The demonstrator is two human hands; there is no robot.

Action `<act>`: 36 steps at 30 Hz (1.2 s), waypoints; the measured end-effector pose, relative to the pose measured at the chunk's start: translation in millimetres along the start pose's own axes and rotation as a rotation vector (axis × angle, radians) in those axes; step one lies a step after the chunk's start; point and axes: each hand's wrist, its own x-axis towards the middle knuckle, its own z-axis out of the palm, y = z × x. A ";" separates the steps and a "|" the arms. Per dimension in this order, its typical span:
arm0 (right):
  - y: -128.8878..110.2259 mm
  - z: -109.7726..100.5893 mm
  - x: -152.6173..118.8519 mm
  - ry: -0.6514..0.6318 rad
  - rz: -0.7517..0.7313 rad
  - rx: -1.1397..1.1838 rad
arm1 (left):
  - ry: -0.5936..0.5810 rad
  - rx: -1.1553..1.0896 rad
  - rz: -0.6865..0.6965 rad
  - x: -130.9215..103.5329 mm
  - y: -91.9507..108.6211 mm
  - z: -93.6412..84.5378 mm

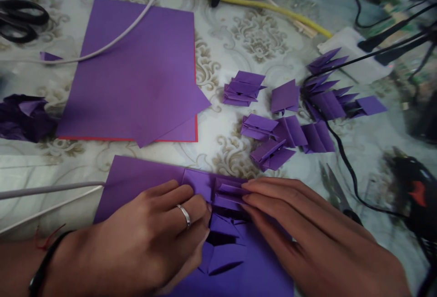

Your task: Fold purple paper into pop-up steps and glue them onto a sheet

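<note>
A purple paper sheet (139,174) lies in front of me, with folded purple paper pieces standing on it in a column. My left hand (153,229), wearing a ring, rests over the sheet with curled fingers; its fingertips press together at the left edge of the folded pieces. From the other side my right hand (307,229) reaches in, long fingers close together and thumb below, gripping the end of the upper folded paper piece (228,190). Nearer to me, more folded flaps (225,258) stand partly raised with dark gaps under them. The left fingertips are partly hidden.
Loose folded purple pieces (288,131) lie beyond my right hand. Purple sheets (136,69) over a red one are at the back left. Scissors (20,19), crumpled paper (25,117), a black glue gun (418,192), a white power strip (355,56) and cables surround the work.
</note>
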 end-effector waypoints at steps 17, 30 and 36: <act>-2.1 1.4 5.8 0.008 0.035 0.112 | -0.017 -0.118 -0.226 5.9 -10.3 10.2; 0.8 17.4 -17.7 0.095 0.091 0.134 | -0.004 0.073 -0.123 22.7 -16.6 15.9; 5.9 10.7 -18.4 0.061 0.147 0.110 | 0.033 0.123 -0.108 24.5 -15.6 15.4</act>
